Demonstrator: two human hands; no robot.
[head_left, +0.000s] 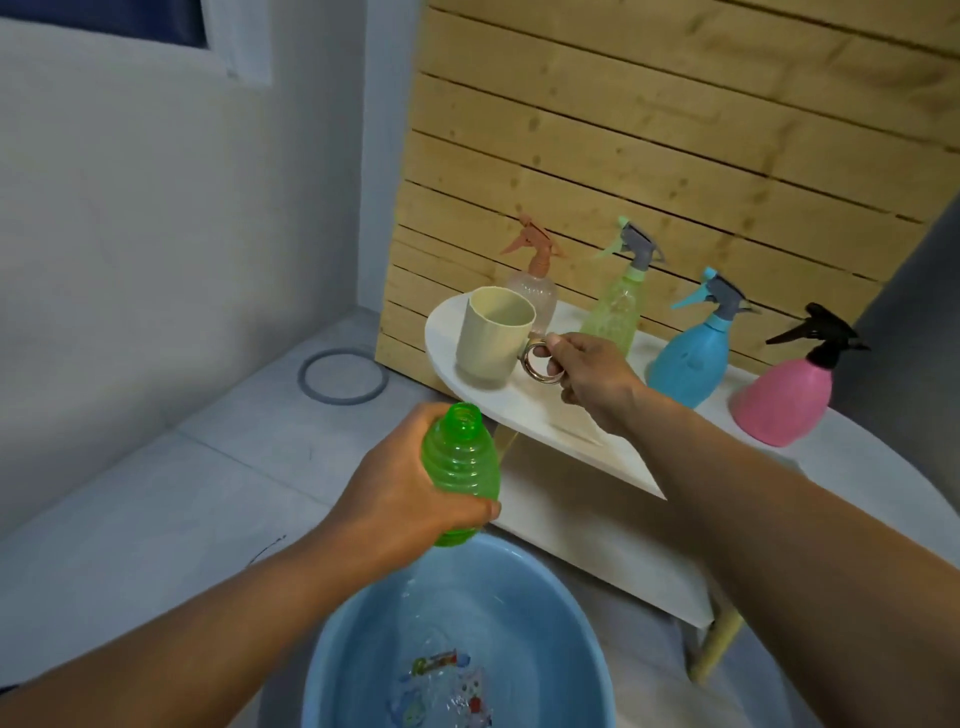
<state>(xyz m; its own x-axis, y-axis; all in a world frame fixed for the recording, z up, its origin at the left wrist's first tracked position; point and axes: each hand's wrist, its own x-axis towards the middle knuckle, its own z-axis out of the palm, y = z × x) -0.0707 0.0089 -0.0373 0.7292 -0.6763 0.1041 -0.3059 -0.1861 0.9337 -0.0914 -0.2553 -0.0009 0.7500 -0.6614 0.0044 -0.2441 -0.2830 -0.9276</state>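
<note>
My left hand grips a green ribbed plastic bottle with no cap, its open mouth pointing up, just above a blue basin with water in it. My right hand pinches the ring handle of a cream cup that stands upright on the left end of a white table. The cup looks empty inside.
Along the back of the table stand several spray bottles: a clear one with an orange head, a light green one, a blue one and a pink one. A wooden slat panel rises behind them. A grey ring lies on the tiled floor.
</note>
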